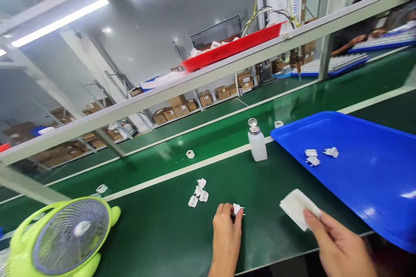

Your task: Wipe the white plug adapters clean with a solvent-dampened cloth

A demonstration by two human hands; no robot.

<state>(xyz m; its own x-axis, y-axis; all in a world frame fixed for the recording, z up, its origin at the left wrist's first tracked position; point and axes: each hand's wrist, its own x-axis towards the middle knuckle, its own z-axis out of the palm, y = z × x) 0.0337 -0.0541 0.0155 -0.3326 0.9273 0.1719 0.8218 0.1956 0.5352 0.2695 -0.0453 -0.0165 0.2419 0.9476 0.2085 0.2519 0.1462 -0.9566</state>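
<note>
Thumb and fingers of the left hand (225, 238) pinch narrowly on a small white plug (237, 209), just above or on the green bench (162, 225) — which of the two, I cannot tell. The plug's two prongs point to the right, its long axis running crosswise in the view, towards the side of the right hand (341, 242). That hand grips a folded white cloth (297, 207) between thumb and fingers, the flat of it reaching out to the left, well apart from the plug.

At the near left stands a lime-green fan (73, 236); at the right a blue tray (367, 173) holds a few loose white plugs (330, 152). Beyond the left hand and a little to its left, a small group of white plugs (199, 194) lies at mixed angles. Farther on, a pump-top bottle (258, 146) stands upright near the tray's corner.

Past the pale strip (175, 174), small white pieces (190, 154) sit on a green belt (221, 138). Above it, a raised shelf (130, 107) carries a red tray (234, 51) of white parts. Cardboard boxes (222, 92) line the back — and at the far right, a co-worker's hands (359, 41) are near trays of white items (385, 40).
</note>
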